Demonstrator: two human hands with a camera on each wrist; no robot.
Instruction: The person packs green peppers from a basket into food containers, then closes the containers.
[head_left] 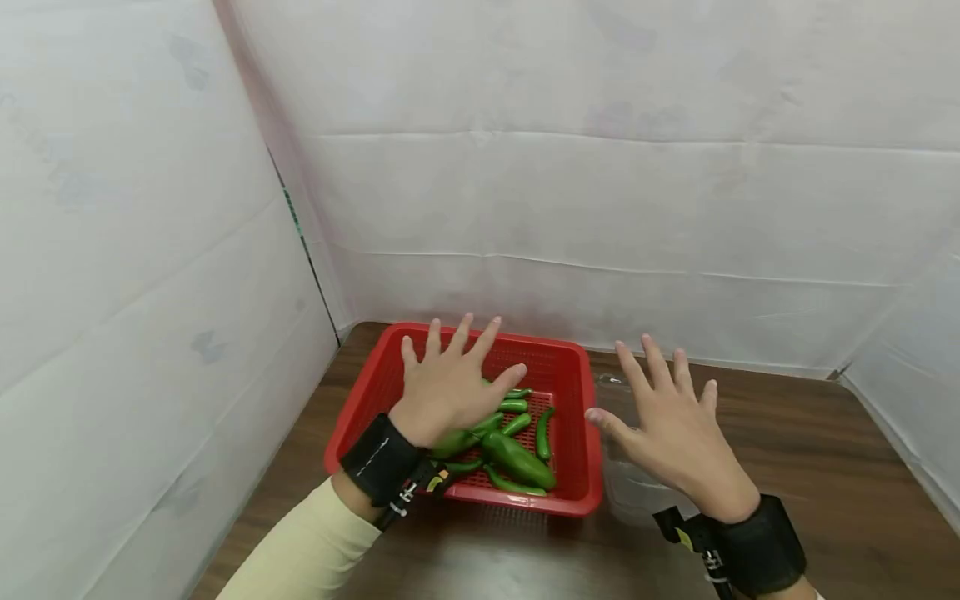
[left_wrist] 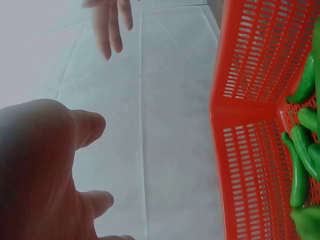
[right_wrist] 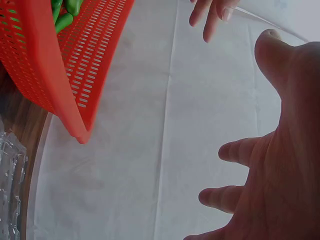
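Observation:
A red slotted basket (head_left: 577, 433) sits on the brown table and holds several green peppers (head_left: 516, 458). My left hand (head_left: 450, 379) hovers over the basket with fingers spread, holding nothing. My right hand (head_left: 671, 421) is spread the same way above a clear plastic container (head_left: 626, 483) just right of the basket. The left wrist view shows the basket wall (left_wrist: 250, 150) and the peppers (left_wrist: 300, 165) beside my palm (left_wrist: 40, 165). In the right wrist view the basket corner (right_wrist: 75, 100) and the clear container (right_wrist: 11, 185) lie left of my open palm (right_wrist: 280, 150).
White sheeting (head_left: 600, 192) walls the table at the back and on both sides. Bare brown tabletop (head_left: 840, 467) stretches to the right of the clear container and in front of the basket.

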